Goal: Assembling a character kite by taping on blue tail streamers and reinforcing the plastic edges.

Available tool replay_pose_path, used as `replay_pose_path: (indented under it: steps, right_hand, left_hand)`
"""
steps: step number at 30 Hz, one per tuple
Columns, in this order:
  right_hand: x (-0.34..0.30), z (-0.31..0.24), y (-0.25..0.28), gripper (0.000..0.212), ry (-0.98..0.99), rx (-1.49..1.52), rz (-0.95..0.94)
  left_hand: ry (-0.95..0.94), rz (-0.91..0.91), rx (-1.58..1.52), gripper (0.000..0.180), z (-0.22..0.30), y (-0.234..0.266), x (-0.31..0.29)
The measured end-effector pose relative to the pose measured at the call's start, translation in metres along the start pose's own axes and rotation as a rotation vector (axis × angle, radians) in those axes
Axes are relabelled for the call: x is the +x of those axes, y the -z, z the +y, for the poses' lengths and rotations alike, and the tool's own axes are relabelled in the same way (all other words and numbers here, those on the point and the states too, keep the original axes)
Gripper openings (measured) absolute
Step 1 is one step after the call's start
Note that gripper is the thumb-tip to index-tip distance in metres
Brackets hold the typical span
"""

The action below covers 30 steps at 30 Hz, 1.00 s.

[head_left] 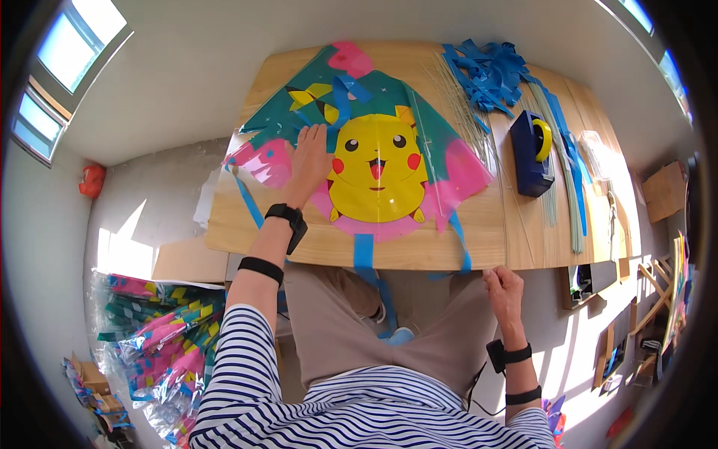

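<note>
A diamond-like plastic kite [378, 191] in green, pink and clear film lies spread on the wooden table [299, 247]. A large yellow cartoon figure with red cheeks is printed on it. My left hand [308, 161] rests flat on the kite's left part, fingers stretched out and close beside the figure. A blue ribbon [342, 101] curls over the film just beyond those fingers. Another blue ribbon [364, 251] hangs over the near table edge. My right hand [505, 292] is by the near edge, above my right thigh, fingers curled together; I cannot make out anything in them.
On the table's right stands a dark blue tape dispenser [527, 161] with a yellow roll. Blue strips [490, 75] lie heaped behind it, with thin pale sticks [574, 217] alongside. A pile of colourful film kites [164, 344] is on the floor at left. Cardboard [191, 260] lies nearby.
</note>
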State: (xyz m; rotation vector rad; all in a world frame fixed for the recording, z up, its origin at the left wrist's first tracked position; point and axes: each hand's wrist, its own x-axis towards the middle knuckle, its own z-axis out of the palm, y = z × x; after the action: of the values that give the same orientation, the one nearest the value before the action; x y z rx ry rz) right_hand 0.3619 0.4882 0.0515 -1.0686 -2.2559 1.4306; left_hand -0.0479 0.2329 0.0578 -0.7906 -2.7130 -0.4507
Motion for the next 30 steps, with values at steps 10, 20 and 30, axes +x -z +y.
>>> replay_pose_path:
  steps: [10,20,30]
  right_hand:
    - [-0.015,-0.004,-0.005,0.02,-0.032,-0.069,-0.045]
    - [-0.008,-0.114,-0.07,0.038,0.68,-0.01,-0.151]
    - [-0.038,-0.126,-0.097,0.015,0.133,0.594,-0.487]
  left_hand:
    - [0.01,-0.092,0.095,0.035,-0.01,-0.031,0.046]
    - [0.309,-0.434,-1.329,0.017,0.076,0.072,-0.108]
    - [0.423,-0.471,-1.618,0.018,0.1,0.098,-0.173]
